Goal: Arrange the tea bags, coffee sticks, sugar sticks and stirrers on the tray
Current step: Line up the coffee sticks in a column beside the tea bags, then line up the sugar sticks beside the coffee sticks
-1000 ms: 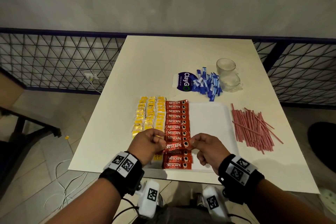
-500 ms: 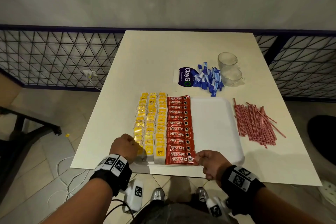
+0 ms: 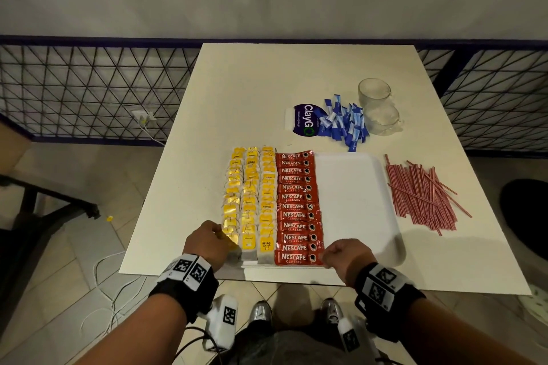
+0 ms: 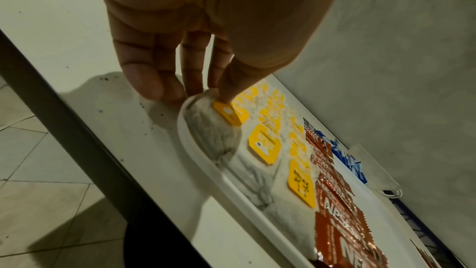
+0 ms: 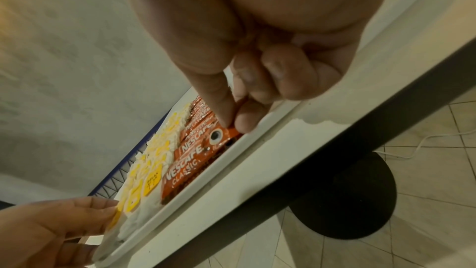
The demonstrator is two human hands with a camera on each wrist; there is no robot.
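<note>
A white tray lies at the table's near edge. Its left part holds three columns of yellow-tagged tea bags and a row of red Nescafe coffee sticks. My left hand is at the tray's near-left corner. There its thumb and fingers pinch the top of the nearest tea bag. My right hand pinches the right end of the nearest coffee stick between thumb and forefinger. Blue sugar sticks and red stirrers lie loose on the table.
Two glass cups stand behind the sugar sticks, beside a purple ClayGo packet. The tray's right half is bare. A wire fence and a wall lie behind the table. Cables run over the tiled floor on the left.
Both hands have drawn back from the middle of the coffee row to the tray's near edge. The left hand shifted left to the corner tea bag, the right to the nearest stick's end.
</note>
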